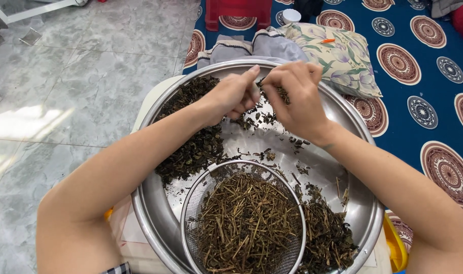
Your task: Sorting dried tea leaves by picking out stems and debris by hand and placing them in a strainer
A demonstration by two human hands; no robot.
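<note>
- I see no packages, labels, signs or screens anywhere in my view, from the upper left of the frame to the lower right.

sieve [244,223]: near rim cut by bottom edge | basin [343,109]: far rim behind hands
</note>
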